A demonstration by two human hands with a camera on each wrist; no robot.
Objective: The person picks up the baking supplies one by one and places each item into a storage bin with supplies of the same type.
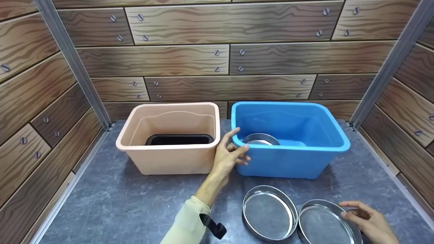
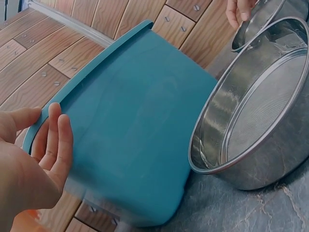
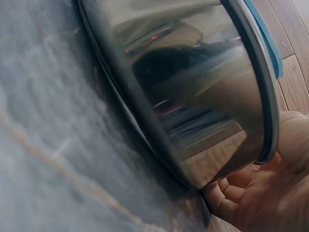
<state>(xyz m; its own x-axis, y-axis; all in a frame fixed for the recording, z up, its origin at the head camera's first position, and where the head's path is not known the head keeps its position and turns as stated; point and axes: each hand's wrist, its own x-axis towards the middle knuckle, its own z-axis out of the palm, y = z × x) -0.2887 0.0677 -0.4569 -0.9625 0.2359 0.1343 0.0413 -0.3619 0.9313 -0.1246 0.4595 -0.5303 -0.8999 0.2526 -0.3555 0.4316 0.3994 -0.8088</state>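
My left hand [image 1: 228, 155] is at the front left corner of the blue plastic bin [image 1: 281, 164], its thumb and fingers gripping the rim. In the left wrist view, the fingers [image 2: 60, 140] bend around that edge. Inside this bin sits a round metal sieve [image 1: 261, 138], partly hidden by the front wall. My right hand [image 1: 369, 220] holds the right side of another sieve [image 1: 325, 223]; the right wrist view shows its shiny wall [image 3: 193, 106] with fingertips low against it. A third sieve [image 1: 269, 217] lies flat just left of that one, mesh visible.
Left of the blue bin stands a beige bin [image 1: 176, 161] with a black object [image 1: 181, 139] inside. Both bins are on a grey marbled tabletop [image 1: 112, 203]. Wood-patterned panels [image 1: 230, 25] enclose the back and sides, with metal posts [image 1: 69, 61] at the corners.
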